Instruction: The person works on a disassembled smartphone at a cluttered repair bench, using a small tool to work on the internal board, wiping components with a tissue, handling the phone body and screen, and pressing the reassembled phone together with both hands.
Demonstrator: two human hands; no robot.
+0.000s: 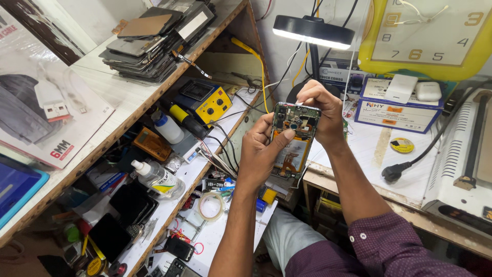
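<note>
Clearly, the opened phone [295,134], clasped mid-frame by left hand [264,154] and right hand [322,110], could be dropped onto the bench [215,236] if either grip slackened.

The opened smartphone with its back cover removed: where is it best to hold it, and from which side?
Best by its long side edges. The opened smartphone stands upright with bare circuitry facing the camera, so fingers should stay off that face. The left hand clasps the left edge, the right hand the top right.

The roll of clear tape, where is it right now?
In the head view the roll of clear tape lies flat on the white bench, lower centre, just left of the person's left forearm and right of the squeeze bottle.
</note>
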